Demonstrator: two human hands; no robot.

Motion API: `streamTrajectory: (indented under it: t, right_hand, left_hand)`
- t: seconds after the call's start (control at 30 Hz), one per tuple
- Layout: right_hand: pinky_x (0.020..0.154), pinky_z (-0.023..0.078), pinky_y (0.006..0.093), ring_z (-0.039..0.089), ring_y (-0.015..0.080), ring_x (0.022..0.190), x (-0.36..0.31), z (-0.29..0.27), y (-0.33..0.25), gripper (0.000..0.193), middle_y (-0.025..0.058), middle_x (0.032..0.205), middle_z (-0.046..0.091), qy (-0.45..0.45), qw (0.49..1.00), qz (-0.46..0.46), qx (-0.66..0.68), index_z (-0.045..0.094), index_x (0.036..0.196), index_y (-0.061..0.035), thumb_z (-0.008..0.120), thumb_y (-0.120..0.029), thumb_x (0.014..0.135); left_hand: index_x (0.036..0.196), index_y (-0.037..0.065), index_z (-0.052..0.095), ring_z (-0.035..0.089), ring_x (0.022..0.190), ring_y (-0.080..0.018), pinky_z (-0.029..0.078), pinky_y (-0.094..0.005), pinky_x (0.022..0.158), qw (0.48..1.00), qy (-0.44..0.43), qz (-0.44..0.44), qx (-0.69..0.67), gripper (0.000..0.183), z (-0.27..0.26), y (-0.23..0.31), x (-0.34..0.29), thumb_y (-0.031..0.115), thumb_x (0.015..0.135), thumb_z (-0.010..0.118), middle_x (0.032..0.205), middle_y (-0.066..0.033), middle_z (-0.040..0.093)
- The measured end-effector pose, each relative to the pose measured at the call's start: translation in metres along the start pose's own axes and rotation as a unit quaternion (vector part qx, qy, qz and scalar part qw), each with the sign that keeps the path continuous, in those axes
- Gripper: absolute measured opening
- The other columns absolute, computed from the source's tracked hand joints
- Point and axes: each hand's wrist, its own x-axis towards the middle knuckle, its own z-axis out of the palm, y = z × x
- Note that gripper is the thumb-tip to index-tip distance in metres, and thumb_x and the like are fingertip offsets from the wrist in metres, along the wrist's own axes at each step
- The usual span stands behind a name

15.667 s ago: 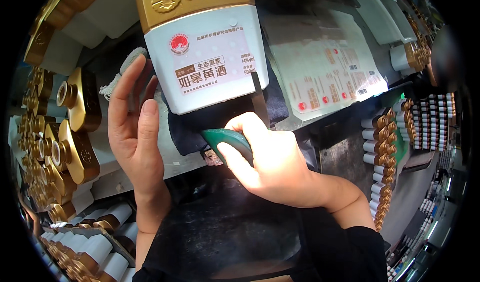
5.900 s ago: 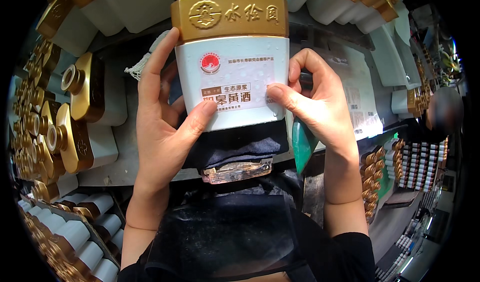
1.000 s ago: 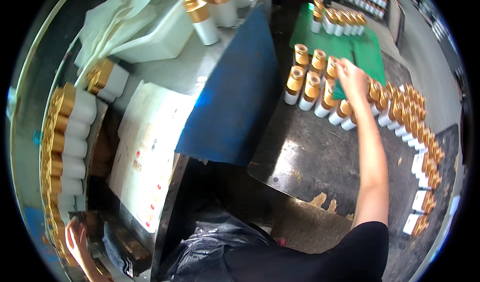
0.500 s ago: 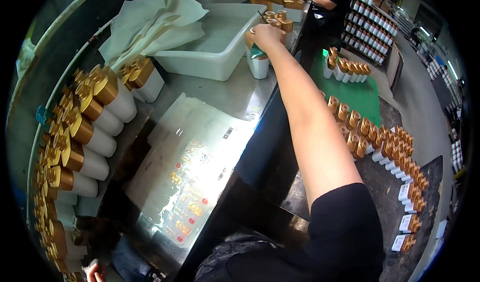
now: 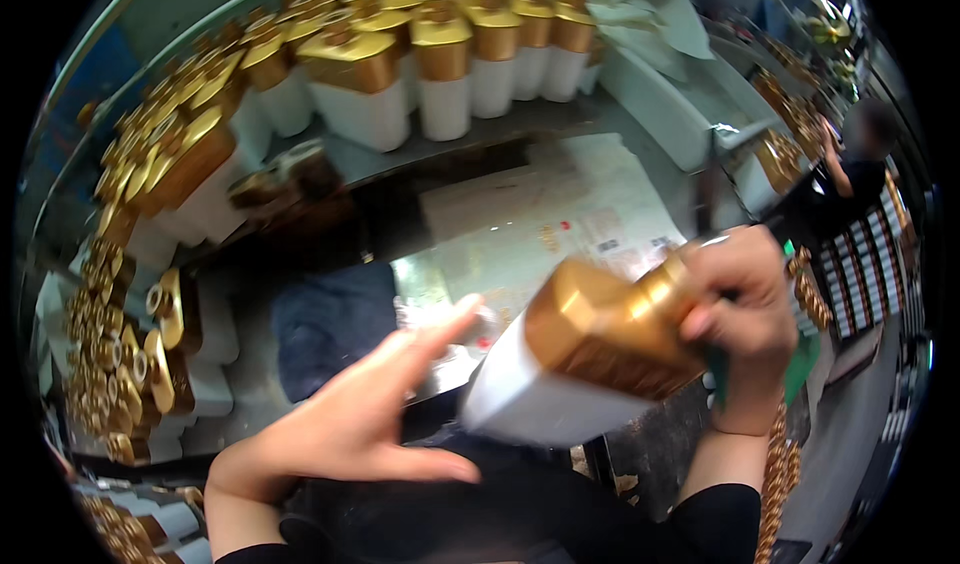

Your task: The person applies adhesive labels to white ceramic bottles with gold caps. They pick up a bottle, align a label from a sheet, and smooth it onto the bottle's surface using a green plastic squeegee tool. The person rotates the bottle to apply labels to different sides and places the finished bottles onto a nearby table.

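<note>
The right hand (image 5: 745,289) has swung back from beside the white tub (image 5: 660,114), and a gold-and-white bottle (image 5: 595,354) has come with it. Its grip is clamped on the gold neck; the bottle hangs tilted in the air, clear of the surface (image 5: 255,374) and in front of the label sheet (image 5: 590,204). The left hand (image 5: 350,419) now waits near the base, thumb and fingers apart. No label can be made out on the blurred white side, so work on this bottle seems barely begun.
</note>
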Motion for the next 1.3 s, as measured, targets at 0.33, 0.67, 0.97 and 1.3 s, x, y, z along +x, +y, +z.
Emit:
streamTrajectory:
  t: [0.33,0.67,0.97,1.3]
  right_hand:
    - [0.055,0.032,0.0170,0.042,0.0002,0.061,0.058,0.054,0.080,0.025,-0.0067,0.064,0.045,0.269,0.955,0.073,0.105,0.071,0.104,0.0000,0.058,-0.020,0.098]
    - [0.073,0.052,0.0324,0.069,0.0238,0.075,-0.016,0.045,0.170,0.027,0.0177,0.085,0.070,0.112,0.883,0.308,-0.335,0.069,0.114,-0.0067,0.060,-0.013,0.090]
    - [0.074,0.050,0.0448,0.064,0.0381,0.085,-0.012,0.003,0.243,0.048,0.0197,0.090,0.066,-0.044,0.837,0.319,-0.443,0.058,0.133,-0.0298,0.056,-0.009,0.090]
    - [0.079,0.050,0.0439,0.066,0.0357,0.091,0.017,-0.083,0.342,0.029,0.0185,0.100,0.070,0.113,0.821,0.304,-0.470,0.067,0.116,-0.0126,0.060,-0.024,0.090]
  left_hand:
    - [0.129,-0.006,0.046,0.064,0.103,-0.0219,0.053,-0.0332,0.087,0.859,0.415,-0.081,-0.288,0.063,-0.024,-0.067,-0.080,0.030,0.083,0.070,0.116,-0.0159,0.060]
    - [0.127,0.001,0.050,0.063,0.100,-0.0178,0.053,-0.0314,0.085,0.819,0.478,-0.100,-0.300,0.046,-0.051,-0.137,-0.071,0.032,0.095,0.060,0.111,-0.0104,0.061]
    - [0.126,0.002,0.050,0.064,0.098,-0.0186,0.053,-0.0312,0.084,0.795,0.516,-0.153,-0.278,0.049,-0.051,-0.142,-0.074,0.037,0.093,0.061,0.110,-0.0099,0.061]
    - [0.132,0.004,0.048,0.058,0.107,-0.0160,0.045,-0.0309,0.095,0.776,0.517,-0.176,-0.315,0.054,-0.061,-0.137,-0.113,0.049,0.104,0.040,0.119,-0.0067,0.060]
